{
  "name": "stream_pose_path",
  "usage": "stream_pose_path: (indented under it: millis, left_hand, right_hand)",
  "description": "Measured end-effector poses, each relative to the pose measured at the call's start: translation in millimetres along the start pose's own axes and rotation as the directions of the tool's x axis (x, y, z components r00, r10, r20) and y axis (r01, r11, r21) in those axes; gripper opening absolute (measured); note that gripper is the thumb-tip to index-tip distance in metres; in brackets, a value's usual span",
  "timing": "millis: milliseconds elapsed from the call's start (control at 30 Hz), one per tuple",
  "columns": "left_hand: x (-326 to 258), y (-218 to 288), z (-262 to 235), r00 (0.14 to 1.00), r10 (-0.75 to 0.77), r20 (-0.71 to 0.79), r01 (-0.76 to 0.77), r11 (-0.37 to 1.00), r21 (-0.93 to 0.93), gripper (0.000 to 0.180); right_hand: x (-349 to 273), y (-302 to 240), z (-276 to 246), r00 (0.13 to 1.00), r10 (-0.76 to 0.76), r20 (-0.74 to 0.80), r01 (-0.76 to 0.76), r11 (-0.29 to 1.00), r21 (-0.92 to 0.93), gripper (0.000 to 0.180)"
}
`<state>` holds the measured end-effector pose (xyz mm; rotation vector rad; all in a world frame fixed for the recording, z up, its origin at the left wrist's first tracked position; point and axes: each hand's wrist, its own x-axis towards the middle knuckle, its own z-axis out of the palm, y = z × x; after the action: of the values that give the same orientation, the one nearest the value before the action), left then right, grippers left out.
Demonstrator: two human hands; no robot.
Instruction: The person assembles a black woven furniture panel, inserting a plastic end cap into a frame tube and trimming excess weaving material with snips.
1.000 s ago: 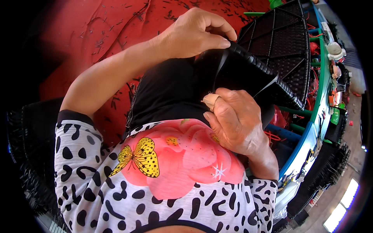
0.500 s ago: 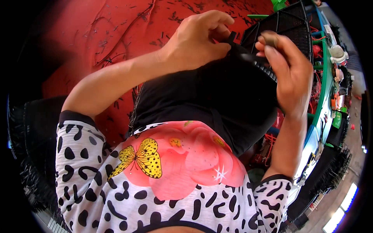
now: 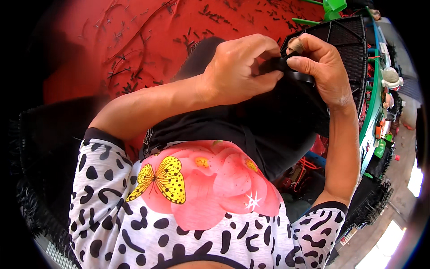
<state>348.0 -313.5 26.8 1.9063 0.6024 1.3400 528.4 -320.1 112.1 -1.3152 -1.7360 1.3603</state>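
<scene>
My left hand (image 3: 239, 67) is closed, thumb and fingers pinching a dark piece at one end of a black strip. Close on its right, my right hand (image 3: 329, 74) grips the same glossy black strip (image 3: 303, 77) between thumb and index finger. A tan wrap (image 3: 295, 45) covers the tip of a right finger. The strip loops below the right thumb, over my dark-clad lap; its far end is lost against the black. Just beyond the right hand is a black woven panel (image 3: 348, 36) with ribs.
Many short black scraps (image 3: 214, 18) litter the red floor covering (image 3: 179, 49). A bright green plastic object (image 3: 333, 8) sits at the top. To the right runs a green-edged bench (image 3: 375, 96) carrying small items, with orange-red cords (image 3: 305, 167) below. Black fringed material (image 3: 31, 201) lies at left.
My hands have come together. The left moved down and right, and the right thumb and finger now press on the black strip. More of the green object shows.
</scene>
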Motion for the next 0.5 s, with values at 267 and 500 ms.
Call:
stream_pose_path:
  millis: [267, 500]
  left_hand:
    - [7.9, 18.8, -2.3, 0.996, 0.066, 0.064, -0.075, 0.987, 0.143, 0.059]
    - [14.8, 25.6, -4.2, 0.981, 0.106, 0.162, -0.141, 0.966, 0.218, 0.042]
  right_hand:
    - [-6.1, -1.0, 8.5, 0.999, -0.031, -0.031, 0.030, 0.999, -0.043, 0.010]
    - [4.5, 2.1, 9.2, 1.000, -0.013, 0.011, 0.013, 1.000, -0.004, 0.022]
